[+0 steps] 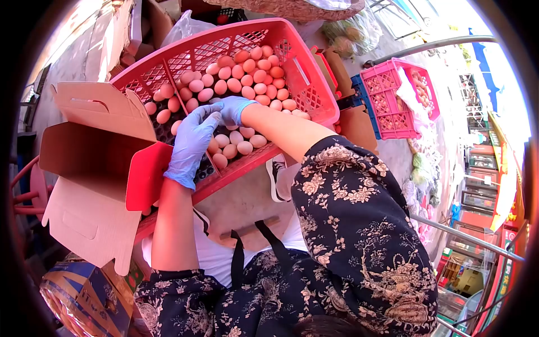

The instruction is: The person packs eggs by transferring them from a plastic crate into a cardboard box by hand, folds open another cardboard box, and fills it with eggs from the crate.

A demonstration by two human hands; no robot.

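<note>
Blue-gloved left hand (pixel 192 143) and right hand (pixel 233 109) meet, fingers curled, any grip hidden; oval pinkish-brown eggs (pixel 259 76) crowd one o'clock in the red plastic crate (pixel 297 48); dark tray cells (pixel 163 132) show at eight; layer seemingly part-filled.

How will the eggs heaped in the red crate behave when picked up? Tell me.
The eggs are likely fragile: their shells could crack if knocked, and many lie touching. Being rounded and heaped loosely, neighbours may roll when one is lifted out. Their smooth-looking shells might slip a little against the blue gloves.
</note>
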